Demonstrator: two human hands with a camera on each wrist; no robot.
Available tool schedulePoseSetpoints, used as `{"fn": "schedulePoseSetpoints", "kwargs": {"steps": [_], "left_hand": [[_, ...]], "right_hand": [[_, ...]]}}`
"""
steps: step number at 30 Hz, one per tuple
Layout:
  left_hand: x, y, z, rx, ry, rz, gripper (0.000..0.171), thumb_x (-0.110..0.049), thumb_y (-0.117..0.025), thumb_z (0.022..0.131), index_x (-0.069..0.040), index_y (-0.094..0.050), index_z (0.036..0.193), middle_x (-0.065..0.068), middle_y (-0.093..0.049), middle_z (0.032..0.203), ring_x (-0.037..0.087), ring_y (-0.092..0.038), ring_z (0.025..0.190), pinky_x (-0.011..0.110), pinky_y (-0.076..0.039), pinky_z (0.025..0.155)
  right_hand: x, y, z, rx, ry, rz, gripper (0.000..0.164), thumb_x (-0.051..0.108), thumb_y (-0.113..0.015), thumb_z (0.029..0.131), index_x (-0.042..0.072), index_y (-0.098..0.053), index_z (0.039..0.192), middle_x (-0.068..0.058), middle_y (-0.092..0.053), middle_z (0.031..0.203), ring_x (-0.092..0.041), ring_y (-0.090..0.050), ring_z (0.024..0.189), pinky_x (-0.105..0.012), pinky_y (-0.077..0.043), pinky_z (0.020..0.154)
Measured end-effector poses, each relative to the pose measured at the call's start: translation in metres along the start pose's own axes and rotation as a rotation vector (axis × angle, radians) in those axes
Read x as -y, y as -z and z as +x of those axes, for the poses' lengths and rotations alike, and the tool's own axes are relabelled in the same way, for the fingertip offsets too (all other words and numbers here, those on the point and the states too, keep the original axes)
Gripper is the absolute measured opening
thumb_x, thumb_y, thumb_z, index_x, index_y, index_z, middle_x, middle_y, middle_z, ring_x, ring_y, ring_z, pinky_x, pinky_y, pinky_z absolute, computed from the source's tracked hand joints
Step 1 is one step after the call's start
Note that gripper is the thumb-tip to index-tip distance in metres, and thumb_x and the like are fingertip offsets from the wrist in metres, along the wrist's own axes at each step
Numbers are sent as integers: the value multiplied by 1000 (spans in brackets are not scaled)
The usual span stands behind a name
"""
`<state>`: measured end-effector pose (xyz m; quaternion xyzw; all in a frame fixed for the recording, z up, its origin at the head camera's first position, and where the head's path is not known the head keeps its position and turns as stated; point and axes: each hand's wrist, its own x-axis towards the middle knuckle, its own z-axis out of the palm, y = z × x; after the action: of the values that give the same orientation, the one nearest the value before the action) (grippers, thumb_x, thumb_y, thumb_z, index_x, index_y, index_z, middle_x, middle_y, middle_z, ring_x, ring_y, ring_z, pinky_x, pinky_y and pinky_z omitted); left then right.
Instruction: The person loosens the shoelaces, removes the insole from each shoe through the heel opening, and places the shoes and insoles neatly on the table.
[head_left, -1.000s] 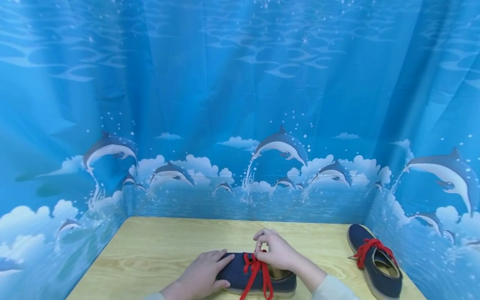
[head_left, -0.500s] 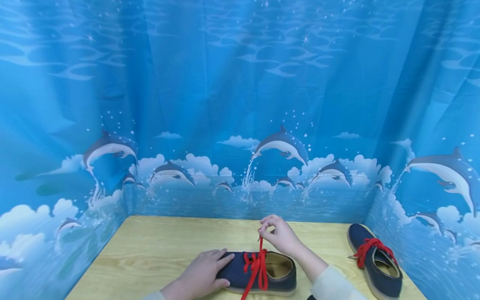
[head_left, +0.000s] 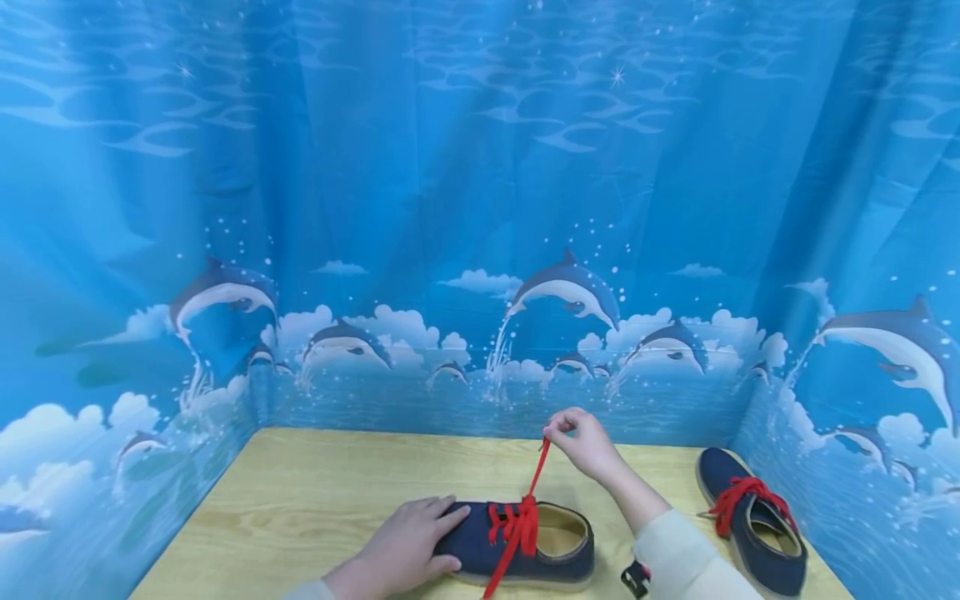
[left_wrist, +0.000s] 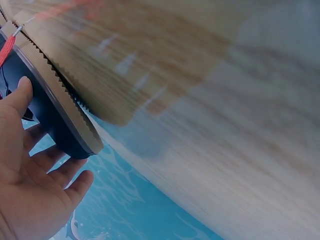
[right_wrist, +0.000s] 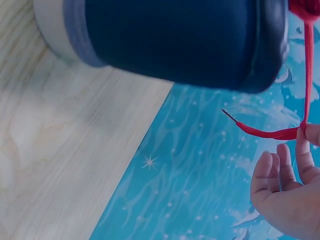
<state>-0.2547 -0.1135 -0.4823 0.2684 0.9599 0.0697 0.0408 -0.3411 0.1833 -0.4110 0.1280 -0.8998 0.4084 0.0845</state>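
A dark navy shoe (head_left: 555, 575) with red laces lies on its sole on the wooden table, toe to the left. My left hand (head_left: 408, 542) holds its toe, fingers over the top and thumb along the near side. In the left wrist view, thumb and fingers (left_wrist: 75, 187) straddle the toe. Right of it, my raised right hand (head_left: 581, 442) pinches a red shoelace (head_left: 537, 475) between thumb and forefinger. That lace runs taut down to the knot; its tipped end (right_wrist: 265, 134) dangles past the fingertips in the right wrist view. Another lace end (head_left: 501, 567) hangs over the near side.
A second navy shoe (head_left: 780, 567) with tied red laces (head_left: 742, 496) stands at the table's right edge. The wooden table (head_left: 315, 475) is bordered by a blue dolphin curtain (head_left: 450, 208). A small black object (head_left: 636, 577) shows beside the right sleeve.
My right hand has risen from the knot, up and to the right, drawing the lace out straight; the loop on that side is gone. The left hand has stayed on the toe.
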Motion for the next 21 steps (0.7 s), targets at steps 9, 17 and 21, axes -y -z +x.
{"fn": "schedulePoseSetpoints", "kwargs": {"steps": [9,17,21], "left_hand": [[0,0,0,-15,-9,3,71,-67,-59,89,-35,-46,151,4,-48,152,27,-48,135,50,-43,107],[1,-2,1,-9,6,-1,71,-67,-59,88,-36,-46,150,3,-47,152,26,-47,136,49,-43,108],[0,-2,1,-1,7,-6,71,-68,-59,88,-37,-45,150,2,-47,152,26,-47,136,49,-43,108]], "right_hand": [[-16,11,8,-33,-69,3,16,18,-66,98,8,-65,85,-7,-64,100,-20,-57,87,-36,-49,70],[-31,-6,-3,107,-125,34,16,14,-65,97,6,-67,83,-2,-68,93,-17,-59,80,-34,-48,65],[-38,-13,-9,142,-101,28,16,14,-67,95,5,-67,82,-1,-69,93,-18,-62,87,-35,-50,67]]}}
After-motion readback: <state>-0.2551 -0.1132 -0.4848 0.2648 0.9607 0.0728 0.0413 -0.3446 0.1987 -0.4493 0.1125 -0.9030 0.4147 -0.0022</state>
